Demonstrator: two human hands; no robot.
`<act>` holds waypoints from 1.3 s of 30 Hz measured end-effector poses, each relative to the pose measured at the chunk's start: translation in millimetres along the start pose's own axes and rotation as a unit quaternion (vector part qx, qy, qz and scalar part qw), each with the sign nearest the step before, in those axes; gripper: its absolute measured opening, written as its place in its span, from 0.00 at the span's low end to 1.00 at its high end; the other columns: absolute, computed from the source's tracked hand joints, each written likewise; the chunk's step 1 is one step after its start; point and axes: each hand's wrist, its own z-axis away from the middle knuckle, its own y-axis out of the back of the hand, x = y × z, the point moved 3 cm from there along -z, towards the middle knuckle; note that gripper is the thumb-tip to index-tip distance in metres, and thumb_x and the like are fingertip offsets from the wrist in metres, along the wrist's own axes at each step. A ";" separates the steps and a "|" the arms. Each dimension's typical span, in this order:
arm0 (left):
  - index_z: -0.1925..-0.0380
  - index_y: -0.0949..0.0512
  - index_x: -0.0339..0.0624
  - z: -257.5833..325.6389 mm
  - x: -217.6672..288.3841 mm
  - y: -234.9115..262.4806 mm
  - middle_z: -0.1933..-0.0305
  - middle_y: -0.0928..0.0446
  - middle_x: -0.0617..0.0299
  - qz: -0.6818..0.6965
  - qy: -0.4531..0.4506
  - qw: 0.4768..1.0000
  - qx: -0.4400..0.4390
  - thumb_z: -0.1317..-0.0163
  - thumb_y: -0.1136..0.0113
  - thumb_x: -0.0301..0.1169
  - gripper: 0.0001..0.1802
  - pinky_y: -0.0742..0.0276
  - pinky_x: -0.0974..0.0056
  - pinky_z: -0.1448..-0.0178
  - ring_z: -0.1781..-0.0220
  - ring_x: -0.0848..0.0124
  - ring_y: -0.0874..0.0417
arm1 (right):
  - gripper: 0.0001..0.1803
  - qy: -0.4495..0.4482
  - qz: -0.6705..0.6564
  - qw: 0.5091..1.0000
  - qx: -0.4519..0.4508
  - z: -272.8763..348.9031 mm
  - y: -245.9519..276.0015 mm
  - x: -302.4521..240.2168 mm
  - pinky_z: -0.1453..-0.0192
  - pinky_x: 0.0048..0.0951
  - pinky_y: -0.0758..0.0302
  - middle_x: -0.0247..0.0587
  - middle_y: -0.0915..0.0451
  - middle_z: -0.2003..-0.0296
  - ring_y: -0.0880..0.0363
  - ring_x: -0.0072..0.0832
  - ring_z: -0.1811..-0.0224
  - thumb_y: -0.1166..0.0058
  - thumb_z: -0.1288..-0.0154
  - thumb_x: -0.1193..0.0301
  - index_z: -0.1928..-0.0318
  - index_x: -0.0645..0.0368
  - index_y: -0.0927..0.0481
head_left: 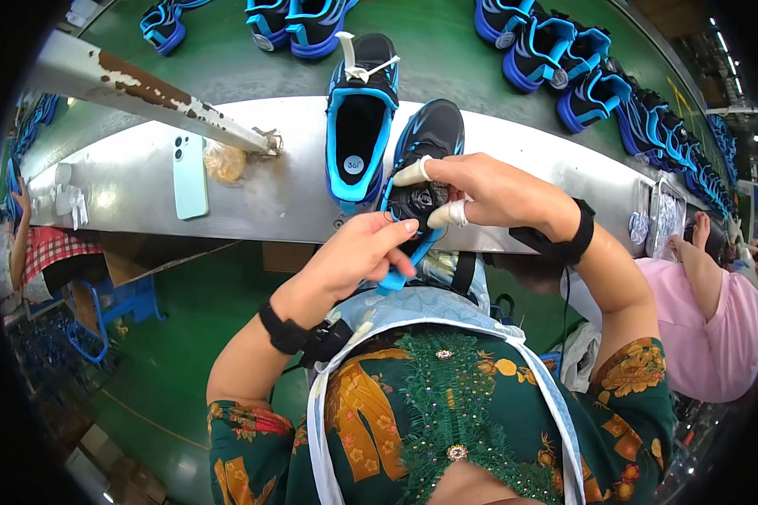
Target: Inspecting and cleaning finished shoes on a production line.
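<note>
Steel tabletop [291, 202]: one shoe [364, 126] untouched; second shoe [444, 126] seemingly unfinished, your left hand [345, 257] pinched, right hand [490, 192] spread on it, either grip's hold unclear.

A pale green phone [190, 189] lies camera side up on the metal bench [282, 202], and near it sits a yellowish lump [225, 162]. Just beside the lump ends a slanting white post [148, 93], its paint flaked to brown. Small white items [69, 200] lie at the bench's left end; a shiny tray [668, 212] is at its right. Beyond the bench runs a green surface [434, 59] bearing more black-and-blue shoes [577, 111]. Below, a blue stool [93, 324] and a brown board [148, 261] show over the green floor [198, 337]. A person in red check [51, 251] sits far left, another in pink [699, 332] at right.
</note>
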 end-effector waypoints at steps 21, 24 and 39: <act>0.56 0.21 0.32 -25.3 48.3 85.1 0.66 0.20 0.50 -0.295 -0.394 0.786 0.375 0.36 0.41 0.34 0.16 0.25 0.56 0.55 0.62 0.63 0.19 | 0.41 0.132 0.029 0.991 -0.003 -127.0 61.4 19.4 0.60 0.29 0.25 0.38 0.25 0.60 0.23 0.30 0.64 0.39 0.47 0.80 0.32 0.39 0.30; 0.58 0.20 0.32 -12.4 36.3 94.9 0.75 0.22 0.57 -0.262 -0.327 0.832 0.364 0.32 0.46 0.32 0.13 0.27 0.63 0.69 0.76 0.71 0.21 | 0.31 0.124 0.311 0.942 -0.018 -112.8 30.9 -3.1 0.60 0.42 0.24 0.44 0.29 0.64 0.22 0.46 0.62 0.40 0.47 0.77 0.40 0.42 0.24; 0.58 0.24 0.36 7.3 18.0 59.6 0.65 0.18 0.52 0.067 -0.151 0.984 0.067 0.27 0.49 0.41 0.17 0.40 0.76 0.80 0.77 0.78 0.23 | 0.37 0.036 0.073 0.995 -0.052 -82.4 16.7 -17.4 0.57 0.38 0.24 0.47 0.25 0.62 0.22 0.46 0.63 0.42 0.51 0.85 0.38 0.45 0.25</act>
